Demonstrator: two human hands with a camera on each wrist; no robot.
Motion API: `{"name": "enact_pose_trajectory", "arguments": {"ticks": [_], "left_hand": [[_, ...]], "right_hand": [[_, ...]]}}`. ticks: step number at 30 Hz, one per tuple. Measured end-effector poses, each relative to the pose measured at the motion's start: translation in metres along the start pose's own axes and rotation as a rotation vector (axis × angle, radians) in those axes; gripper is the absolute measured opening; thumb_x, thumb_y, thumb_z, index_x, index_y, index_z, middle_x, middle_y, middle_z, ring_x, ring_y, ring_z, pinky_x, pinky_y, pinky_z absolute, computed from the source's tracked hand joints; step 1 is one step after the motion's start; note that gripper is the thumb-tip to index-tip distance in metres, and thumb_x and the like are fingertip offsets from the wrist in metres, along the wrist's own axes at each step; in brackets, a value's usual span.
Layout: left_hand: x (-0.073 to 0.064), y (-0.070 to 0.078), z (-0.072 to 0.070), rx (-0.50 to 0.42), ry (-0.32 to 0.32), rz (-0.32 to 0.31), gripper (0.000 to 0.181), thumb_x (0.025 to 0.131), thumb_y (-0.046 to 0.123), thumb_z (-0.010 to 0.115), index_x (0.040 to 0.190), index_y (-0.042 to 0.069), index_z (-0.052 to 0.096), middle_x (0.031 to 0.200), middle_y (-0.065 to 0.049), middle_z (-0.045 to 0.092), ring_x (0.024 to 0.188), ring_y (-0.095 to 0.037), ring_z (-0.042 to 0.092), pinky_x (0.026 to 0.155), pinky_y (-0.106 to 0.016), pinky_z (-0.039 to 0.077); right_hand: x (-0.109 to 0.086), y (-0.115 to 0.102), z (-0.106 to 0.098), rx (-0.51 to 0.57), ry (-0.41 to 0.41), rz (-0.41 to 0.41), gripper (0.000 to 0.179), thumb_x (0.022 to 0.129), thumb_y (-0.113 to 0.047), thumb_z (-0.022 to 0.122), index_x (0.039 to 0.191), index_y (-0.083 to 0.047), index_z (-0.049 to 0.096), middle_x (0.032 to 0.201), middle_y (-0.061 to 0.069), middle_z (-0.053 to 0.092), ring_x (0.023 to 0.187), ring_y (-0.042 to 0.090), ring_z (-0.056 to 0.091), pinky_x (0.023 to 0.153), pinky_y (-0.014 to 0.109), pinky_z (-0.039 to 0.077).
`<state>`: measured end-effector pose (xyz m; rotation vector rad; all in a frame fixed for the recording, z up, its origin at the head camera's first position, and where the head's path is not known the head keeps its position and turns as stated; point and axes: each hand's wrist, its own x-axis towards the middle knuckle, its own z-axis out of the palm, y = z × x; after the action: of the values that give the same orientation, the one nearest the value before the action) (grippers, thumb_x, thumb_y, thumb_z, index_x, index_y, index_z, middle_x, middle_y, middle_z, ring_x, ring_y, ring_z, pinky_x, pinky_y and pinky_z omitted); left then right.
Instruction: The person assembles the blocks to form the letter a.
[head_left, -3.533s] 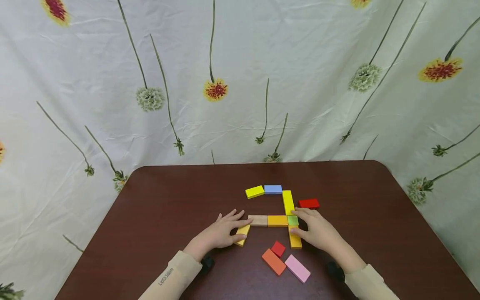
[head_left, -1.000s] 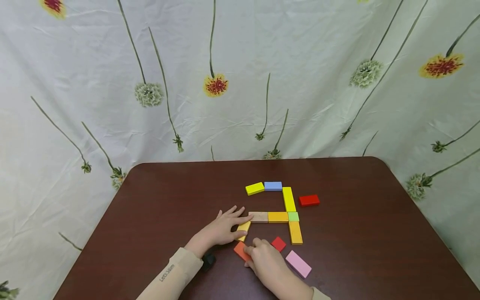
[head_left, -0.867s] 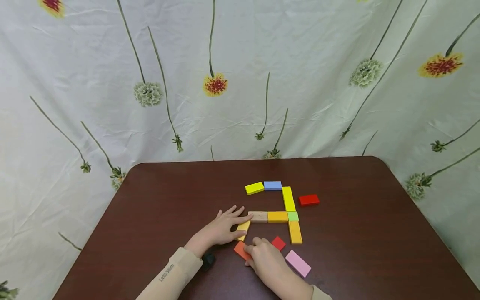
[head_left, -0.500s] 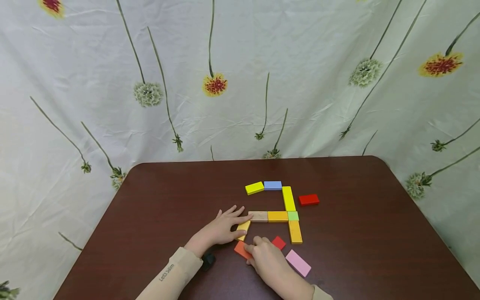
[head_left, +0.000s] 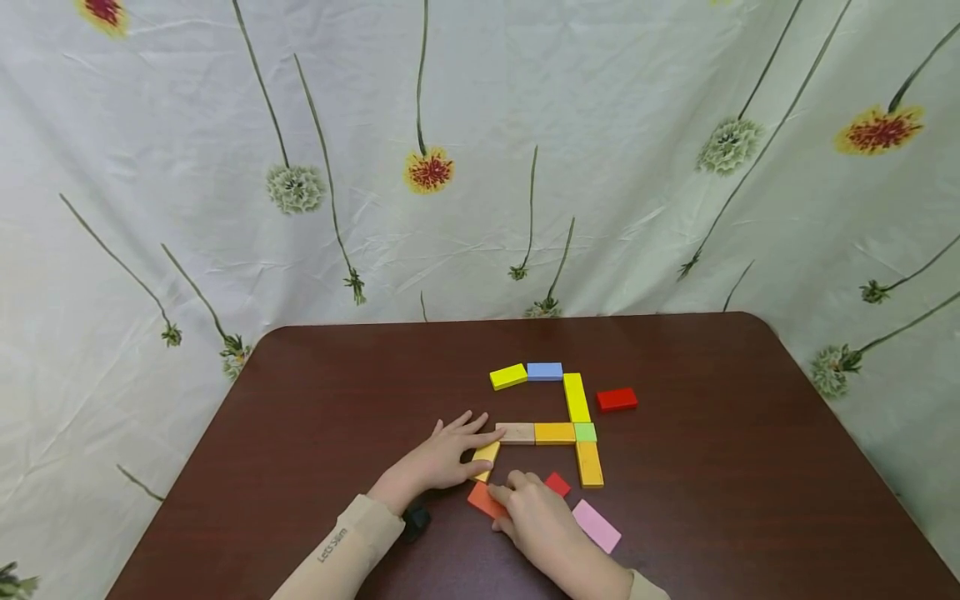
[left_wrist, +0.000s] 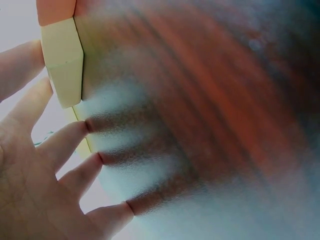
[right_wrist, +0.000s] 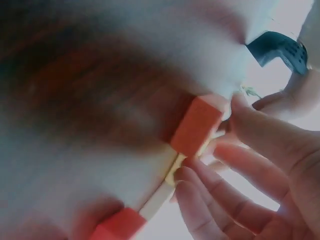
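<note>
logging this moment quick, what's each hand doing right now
Left hand: open, fingers touching the pale yellow block.
Right hand: closed, holding the orange block.

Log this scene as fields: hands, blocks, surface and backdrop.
Left hand: fingers spread, touches light yellow block
Right hand: pinches orange block at the light yellow block's near end
Middle row, left to right: tan block, amber block, green block
Column, far to near: long yellow block, green block, front amber block
Far row, left to right: slanted yellow block, blue block
Elsewhere: far red block, near red block, pink block
Surface: dark brown table
Backdrop: flowered cloth
</note>
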<state>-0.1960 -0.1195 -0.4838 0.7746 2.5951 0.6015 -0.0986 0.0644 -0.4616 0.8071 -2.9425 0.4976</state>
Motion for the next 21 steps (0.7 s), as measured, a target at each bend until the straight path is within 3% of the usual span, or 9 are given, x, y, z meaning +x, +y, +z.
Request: {"name": "enact_pose_trajectory", "arguments": {"ticks": [5,11,17,21], "left_hand": [[0.0,0.0,0.0,-0.005,-0.002,0.007,0.055,0.097,0.038,0.06,0.149,0.028,0.045,0.16,-0.012,0.031,0.151,-0.039,0.018,0.114,-0.071,0.012],[-0.001,0.001,-0.001,-0.006,-0.006,0.004,0.055,0.097,0.038,0.061,0.149,0.028,0.045,0.16,-0.011,0.031,0.151,-0.038,0.018,0.115,-0.07,0.011],[-0.001,0.0,-0.001,-0.008,-0.009,0.017,0.056,0.097,0.037,0.06,0.149,0.028,0.044,0.16,-0.012,0.031,0.151,-0.039,0.018,0.114,-0.071,0.01],[-0.001,-0.001,0.0,-0.01,-0.005,0.016,0.056,0.097,0.037,0.061,0.15,0.028,0.044,0.161,-0.011,0.031,0.151,-0.039,0.017,0.114,-0.071,0.01]], "right_hand": [[-0.008,0.012,-0.015,0.033,0.047,0.063,0.039,0.079,-0.026,0.082,0.112,-0.007,0.074,0.092,0.001,0.065,0.081,0.014,0.058,0.07,0.027,0.055],[-0.025,0.031,-0.034,0.043,0.082,0.223,0.029,0.073,-0.022,0.087,0.096,-0.009,0.075,0.082,-0.002,0.062,0.072,0.011,0.052,0.064,0.026,0.052],[-0.046,0.046,-0.038,0.068,0.038,0.354,0.026,0.069,-0.02,0.089,0.087,-0.01,0.072,0.079,-0.003,0.059,0.07,0.01,0.048,0.06,0.026,0.046],[-0.056,0.052,-0.034,0.071,0.007,0.386,0.033,0.066,-0.02,0.09,0.086,-0.01,0.067,0.077,-0.003,0.054,0.069,0.012,0.045,0.059,0.027,0.042]]}}
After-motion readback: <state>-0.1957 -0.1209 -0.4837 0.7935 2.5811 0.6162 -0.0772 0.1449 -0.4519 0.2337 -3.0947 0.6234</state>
